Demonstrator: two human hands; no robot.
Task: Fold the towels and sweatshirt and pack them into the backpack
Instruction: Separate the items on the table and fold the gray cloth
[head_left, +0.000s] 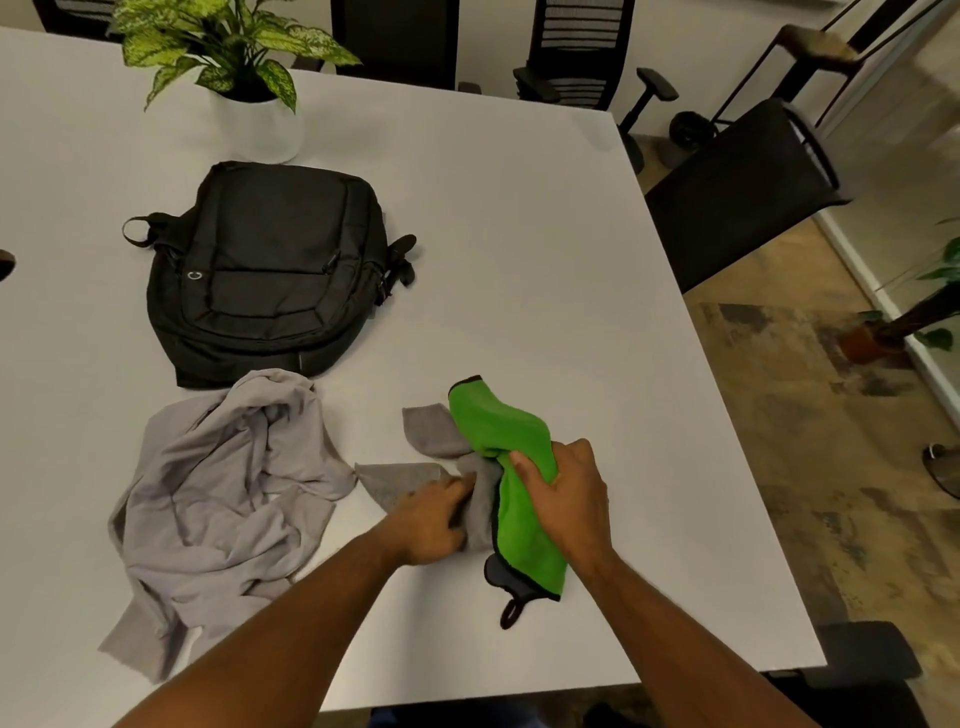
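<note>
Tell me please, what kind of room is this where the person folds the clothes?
Most likely an office meeting room. A large white table is ringed by black mesh office chairs, one on wheels, and a potted plant stands on it as decoration. Nothing homelike is in view.

Closed black backpack (265, 270) lying flat, crumpled grey sweatshirt (223, 504) below, green towel (511, 467) over grey towel (434, 434)
</note>
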